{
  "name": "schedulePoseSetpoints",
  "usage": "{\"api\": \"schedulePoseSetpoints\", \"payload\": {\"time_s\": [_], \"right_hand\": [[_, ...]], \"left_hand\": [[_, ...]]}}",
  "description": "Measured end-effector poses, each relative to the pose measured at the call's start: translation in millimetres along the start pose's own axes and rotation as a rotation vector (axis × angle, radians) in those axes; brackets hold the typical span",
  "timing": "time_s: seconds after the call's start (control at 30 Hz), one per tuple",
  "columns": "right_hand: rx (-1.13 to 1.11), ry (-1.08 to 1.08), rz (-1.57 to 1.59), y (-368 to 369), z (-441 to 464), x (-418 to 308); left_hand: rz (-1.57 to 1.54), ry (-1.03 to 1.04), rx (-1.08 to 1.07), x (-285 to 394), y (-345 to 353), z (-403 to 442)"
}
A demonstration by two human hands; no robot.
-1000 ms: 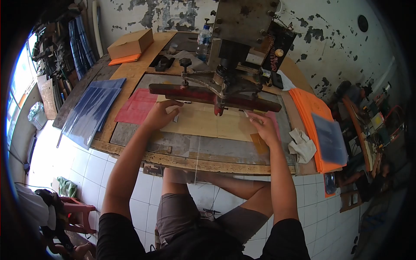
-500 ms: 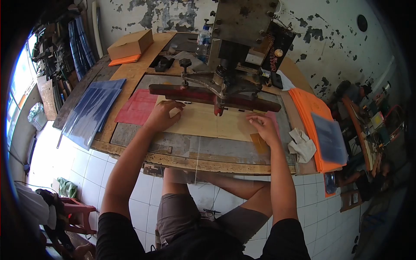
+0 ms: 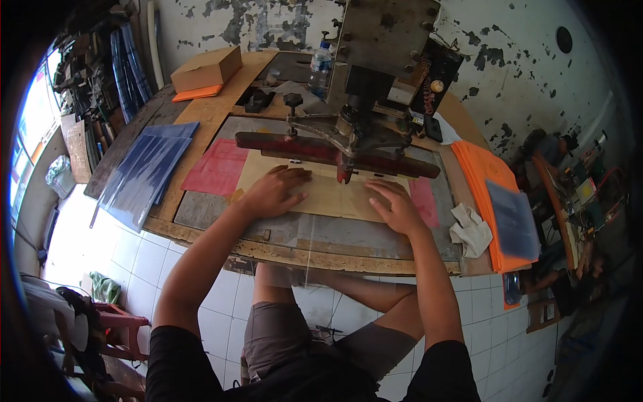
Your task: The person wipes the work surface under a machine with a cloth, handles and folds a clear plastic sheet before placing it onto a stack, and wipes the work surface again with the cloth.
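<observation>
My left hand lies open on the left part of a pale yellow sheet, fingers stretched out and pointing right. On the sheet's right part rests my right hand, also open, its fingers spread toward the upper left. Just beyond both hands is the dark red press bar, hung from the machine over the sheet's far edge. A pink sheet shows at the left of the yellow one, and a pink piece at its right.
Blue clear covers lie at left, a cardboard box at back left. A bottle stands behind the bar. At right are a white cloth, orange folders and a blue clear sheet. Other people are far right.
Both hands have moved inward and toward me over the yellow sheet, their fingers flattening out. The whole view has shifted slightly.
</observation>
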State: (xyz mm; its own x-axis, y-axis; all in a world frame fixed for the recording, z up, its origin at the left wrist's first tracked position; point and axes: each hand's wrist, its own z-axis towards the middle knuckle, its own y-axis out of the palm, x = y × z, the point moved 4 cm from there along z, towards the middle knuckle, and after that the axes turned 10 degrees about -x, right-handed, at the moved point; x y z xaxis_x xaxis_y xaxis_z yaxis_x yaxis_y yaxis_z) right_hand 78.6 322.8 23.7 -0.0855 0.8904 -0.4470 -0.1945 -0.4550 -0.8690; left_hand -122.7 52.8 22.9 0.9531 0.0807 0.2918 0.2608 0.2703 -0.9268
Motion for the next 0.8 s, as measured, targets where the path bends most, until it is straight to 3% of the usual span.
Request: {"api": "schedulePoseSetpoints", "payload": {"time_s": [0.13, 0.23, 0.37, 0.8], "right_hand": [[-0.08, -0.083, -0.136, 12, 7, -17], [-0.135, -0.097, -0.171, 19, 10, -20], [-0.141, -0.09, -0.177, 17, 6, -17], [-0.034, 0.118, -0.262, -3, -9, 13]], "left_hand": [[0.078, 0.082, 0.014, 4, 6, 6], [0.05, 0.07, -0.083, 0, 8, 6], [0.123, 0.033, -0.062, -2, 8, 4], [0.195, -0.102, 0.099, -12, -12, -8]]}}
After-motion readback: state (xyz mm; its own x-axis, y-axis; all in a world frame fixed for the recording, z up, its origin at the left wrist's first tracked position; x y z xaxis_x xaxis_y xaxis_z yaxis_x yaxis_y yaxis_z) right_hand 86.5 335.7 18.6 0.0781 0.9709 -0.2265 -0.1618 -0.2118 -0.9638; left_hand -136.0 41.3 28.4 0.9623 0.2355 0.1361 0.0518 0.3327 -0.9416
